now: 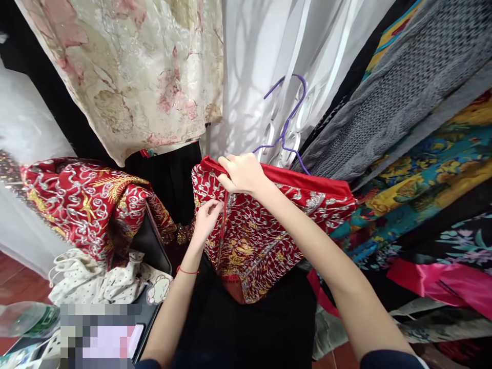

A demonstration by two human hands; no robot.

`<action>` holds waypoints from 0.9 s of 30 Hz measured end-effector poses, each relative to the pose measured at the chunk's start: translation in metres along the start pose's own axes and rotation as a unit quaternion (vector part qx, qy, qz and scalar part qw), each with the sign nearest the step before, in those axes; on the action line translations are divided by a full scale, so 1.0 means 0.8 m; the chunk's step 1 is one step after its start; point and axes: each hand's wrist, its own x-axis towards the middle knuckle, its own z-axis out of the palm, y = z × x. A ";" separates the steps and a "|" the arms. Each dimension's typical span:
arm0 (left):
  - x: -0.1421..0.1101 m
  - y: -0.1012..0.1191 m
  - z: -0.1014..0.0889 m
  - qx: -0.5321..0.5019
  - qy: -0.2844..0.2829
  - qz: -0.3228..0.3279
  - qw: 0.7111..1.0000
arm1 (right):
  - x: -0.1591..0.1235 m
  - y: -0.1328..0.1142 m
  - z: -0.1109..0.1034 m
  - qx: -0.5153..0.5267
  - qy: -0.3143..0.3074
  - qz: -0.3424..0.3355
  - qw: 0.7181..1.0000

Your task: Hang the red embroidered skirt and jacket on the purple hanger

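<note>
A red garment (261,241) with dense silver and gold embroidery and a plain red waistband (307,182) is spread out in front of me; it looks like a skirt. My right hand (244,174) is closed over the waistband near its left end. Just below, my left hand (206,219) has thumb and finger pinched at a narrow red edge running down the garment; whether that edge is a zip or a cord, I cannot tell. Behind the waistband, a purple hanger (294,110) hangs by white loops, its lower bar hidden by the cloth.
More red embroidered clothing (88,200) lies at left above a dotted white cloth (96,279). A plastic bottle (31,319) lies at lower left. Floral cream fabric (154,72) hangs at upper left. Grey knitwear (415,77) and patterned clothes (415,179) crowd the right side.
</note>
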 end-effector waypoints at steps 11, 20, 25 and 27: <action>0.000 0.061 0.001 -0.109 -0.047 -0.009 0.993 | -0.002 0.006 -0.014 0.017 -0.004 -0.008 1.000; 0.001 0.091 0.006 -0.140 -0.035 0.016 0.989 | -0.004 0.007 -0.019 0.047 0.005 -0.001 0.999; -0.002 0.088 0.010 -0.049 -0.018 0.073 0.996 | -0.016 0.000 -0.018 0.040 0.056 0.004 0.998; -0.001 0.081 0.011 -0.016 -0.012 0.076 0.997 | -0.025 -0.009 -0.020 0.010 0.086 0.016 0.996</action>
